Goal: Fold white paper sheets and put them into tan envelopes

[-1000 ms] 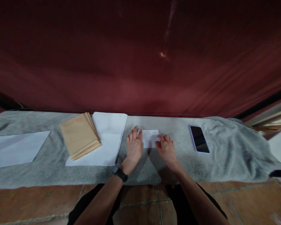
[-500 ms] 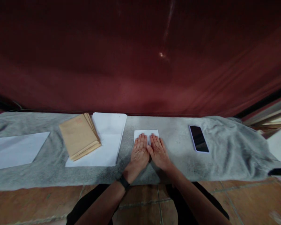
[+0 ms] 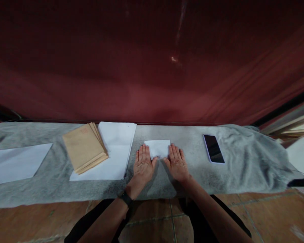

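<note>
A small folded sheet of white paper (image 3: 157, 148) lies flat on the grey cloth, between my two hands. My left hand (image 3: 144, 164), with a black band on its wrist, rests flat along the paper's left edge, thumb at the lower left corner. On the other side my right hand (image 3: 176, 164) lies flat, its fingers along the right edge and its thumb near the lower right corner. Both hands have their fingers stretched out and grip nothing.
Left of my hands, brown envelopes (image 3: 84, 146) lie on a stack of white paper (image 3: 119, 162). A single white sheet (image 3: 17, 163) is farther left. To the right is a phone (image 3: 214, 149) in a purple case. The grey cloth (image 3: 192, 175) ends against a dark red panel (image 3: 152, 67).
My hands were side by side on top of the folded paper. They have slid apart to its left and right edges, baring its middle.
</note>
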`<state>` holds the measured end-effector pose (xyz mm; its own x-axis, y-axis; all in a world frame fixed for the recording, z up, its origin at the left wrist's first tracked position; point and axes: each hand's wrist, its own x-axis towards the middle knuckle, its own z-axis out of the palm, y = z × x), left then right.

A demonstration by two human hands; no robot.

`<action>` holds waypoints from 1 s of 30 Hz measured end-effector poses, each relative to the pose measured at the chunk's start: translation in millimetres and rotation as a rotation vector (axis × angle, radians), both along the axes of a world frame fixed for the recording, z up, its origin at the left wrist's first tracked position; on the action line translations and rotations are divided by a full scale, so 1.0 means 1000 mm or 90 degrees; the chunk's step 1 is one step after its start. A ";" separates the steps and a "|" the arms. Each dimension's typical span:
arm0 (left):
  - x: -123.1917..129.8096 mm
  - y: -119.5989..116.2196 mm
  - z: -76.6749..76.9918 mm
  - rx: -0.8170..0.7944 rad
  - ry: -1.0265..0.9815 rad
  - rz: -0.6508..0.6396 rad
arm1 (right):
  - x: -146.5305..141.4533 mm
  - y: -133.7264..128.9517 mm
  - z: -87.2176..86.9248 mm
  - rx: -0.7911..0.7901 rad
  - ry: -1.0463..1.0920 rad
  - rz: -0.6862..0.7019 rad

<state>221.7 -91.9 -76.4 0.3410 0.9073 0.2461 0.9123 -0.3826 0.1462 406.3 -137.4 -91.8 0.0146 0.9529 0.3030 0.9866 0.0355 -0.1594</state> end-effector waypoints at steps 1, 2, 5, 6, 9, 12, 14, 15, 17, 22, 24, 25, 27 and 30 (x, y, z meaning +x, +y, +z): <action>-0.001 0.000 0.000 0.001 -0.001 0.008 | 0.001 0.000 0.000 -0.001 -0.003 -0.005; -0.002 0.000 0.001 0.002 -0.002 0.014 | 0.001 -0.001 -0.001 -0.002 -0.005 -0.010; -0.003 0.002 0.003 0.013 -0.014 0.024 | 0.000 0.000 0.001 0.008 0.000 -0.027; -0.002 0.003 0.005 0.020 -0.020 0.027 | 0.000 0.001 0.002 0.015 0.007 -0.036; 0.006 0.009 0.008 0.030 -0.030 0.005 | -0.003 0.009 0.010 0.025 0.035 -0.055; 0.020 0.015 0.009 0.003 -0.019 -0.069 | -0.010 0.023 0.020 -0.002 0.066 -0.014; 0.029 0.018 0.006 -0.018 0.000 -0.115 | -0.017 0.032 0.023 -0.026 0.084 0.020; 0.032 0.019 0.005 -0.026 0.013 -0.132 | -0.020 0.036 0.023 -0.036 0.090 0.029; 0.038 0.021 0.003 -0.041 0.038 -0.146 | -0.026 0.041 0.022 -0.051 0.091 0.038; 0.039 0.025 0.004 -0.057 0.060 -0.113 | -0.030 0.043 0.012 -0.037 0.052 0.009; 0.037 0.026 0.005 -0.062 0.054 -0.090 | -0.027 0.043 0.010 -0.024 0.033 -0.001; 0.035 0.027 0.006 -0.062 0.048 -0.077 | -0.025 0.042 0.009 -0.019 0.024 -0.002; 0.032 0.028 0.006 -0.053 0.033 -0.056 | -0.022 0.042 0.009 -0.011 0.015 -0.009; 0.027 0.030 0.004 -0.038 0.014 -0.036 | -0.018 0.041 0.009 -0.003 0.008 -0.027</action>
<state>248.9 -62.1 -72.3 0.3974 0.8991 0.1836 0.8925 -0.4252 0.1503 387.9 -96.4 -83.3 0.0592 0.9528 0.2976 0.9850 -0.0075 -0.1722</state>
